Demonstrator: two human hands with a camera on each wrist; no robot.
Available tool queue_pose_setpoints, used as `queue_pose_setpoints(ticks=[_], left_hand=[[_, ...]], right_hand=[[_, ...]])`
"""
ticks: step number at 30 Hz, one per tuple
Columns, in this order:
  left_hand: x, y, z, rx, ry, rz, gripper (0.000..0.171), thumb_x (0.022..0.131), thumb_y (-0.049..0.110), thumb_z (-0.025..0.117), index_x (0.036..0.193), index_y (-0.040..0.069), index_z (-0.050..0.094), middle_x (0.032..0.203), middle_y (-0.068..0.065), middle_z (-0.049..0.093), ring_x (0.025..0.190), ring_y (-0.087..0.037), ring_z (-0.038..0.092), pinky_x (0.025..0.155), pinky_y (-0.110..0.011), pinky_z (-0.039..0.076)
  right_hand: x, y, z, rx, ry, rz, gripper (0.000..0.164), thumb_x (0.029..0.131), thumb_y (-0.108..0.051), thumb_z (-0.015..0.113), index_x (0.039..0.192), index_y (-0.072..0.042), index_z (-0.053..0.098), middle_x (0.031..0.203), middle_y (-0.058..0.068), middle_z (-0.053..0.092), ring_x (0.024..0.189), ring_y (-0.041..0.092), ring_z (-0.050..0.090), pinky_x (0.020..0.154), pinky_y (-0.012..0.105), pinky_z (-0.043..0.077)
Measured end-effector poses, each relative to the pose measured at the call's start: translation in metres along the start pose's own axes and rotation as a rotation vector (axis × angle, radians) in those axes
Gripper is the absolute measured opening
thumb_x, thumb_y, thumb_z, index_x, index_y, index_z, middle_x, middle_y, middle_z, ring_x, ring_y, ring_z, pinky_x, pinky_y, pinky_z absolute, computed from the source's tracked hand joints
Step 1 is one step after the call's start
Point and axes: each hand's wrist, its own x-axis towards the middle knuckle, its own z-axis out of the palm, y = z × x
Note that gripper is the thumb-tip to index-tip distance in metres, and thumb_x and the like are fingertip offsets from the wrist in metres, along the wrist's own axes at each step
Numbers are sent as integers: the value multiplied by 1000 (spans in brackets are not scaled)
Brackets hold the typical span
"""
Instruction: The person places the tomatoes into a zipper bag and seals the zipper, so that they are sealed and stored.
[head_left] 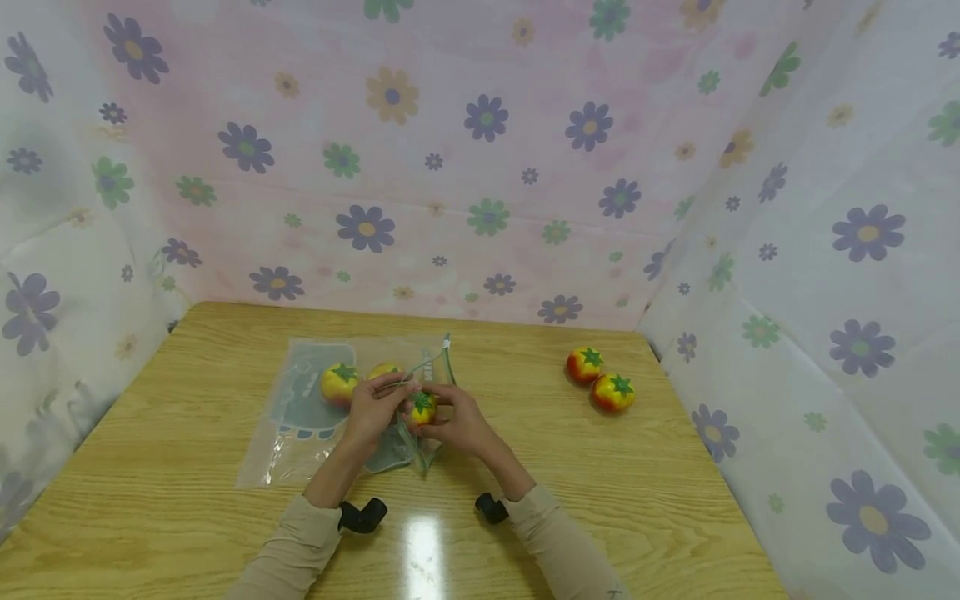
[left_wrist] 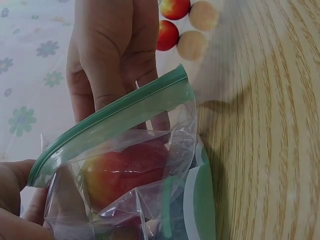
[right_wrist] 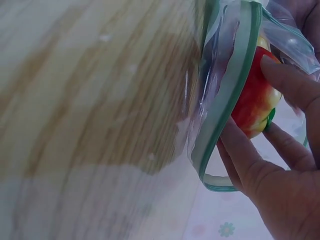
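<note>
right hand (head_left: 461, 422) gripped a fruit (right_wrist: 255, 102) at the mouth of a clear bag (head_left: 291, 460)

the right hand's thumb and fingers were curled round the fruit, red and yellow with a green leafy top; it sat at the bag's mouth, just inside the green zip strip (left_wrist: 107, 117). the left hand (head_left: 369, 410) pinched the edge of that mouth, its fingertips close together on the plastic, near the right hand. the bag lay on its side, its base toward the left of the table (head_left: 525, 467). inside it, left of the held fruit, were a nearer fruit (head_left: 340, 386) and a farther fruit (head_left: 385, 368), the latter partly hidden by the left hand. off to the right, well apart from the bag, two fruits (head_left: 612, 393) lay side by side on the wood. beige sleeves (head_left: 296, 533) covered the forearms, and a flowered cloth (head_left: 450, 167) hung behind the table.
</note>
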Motion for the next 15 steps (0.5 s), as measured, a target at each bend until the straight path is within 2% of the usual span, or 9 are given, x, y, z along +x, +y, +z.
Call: queue_pose_setpoints(ticks=[2,7,15], left_hand=[[0,0,0,5,6,-3,39,99,12,69,133,-6,61,90,1,78,62,-5,65,58,-18,53],[1,0,0,8,13,-14,40,99,11,68,134,-6,60,90,2,77,63,-5,65,58,-18,54],[1,-1,0,22,16,-20,42,99,12,69,135,-5,59,101,-1,77,65,-5,66,58,-17,53]], right_hand=[[0,-1,0,19,-21,9,65,90,-2,77,148,-2,49,149,21,49,124,42,59,87,32,61],[-2,-3,-2,46,-56,23,64,94,-3,72,151,1,43,155,22,42,128,44,57,90,36,60],[1,-1,1,29,-34,31,61,95,-4,72,150,-2,46,154,21,44,127,41,58,91,35,60]])
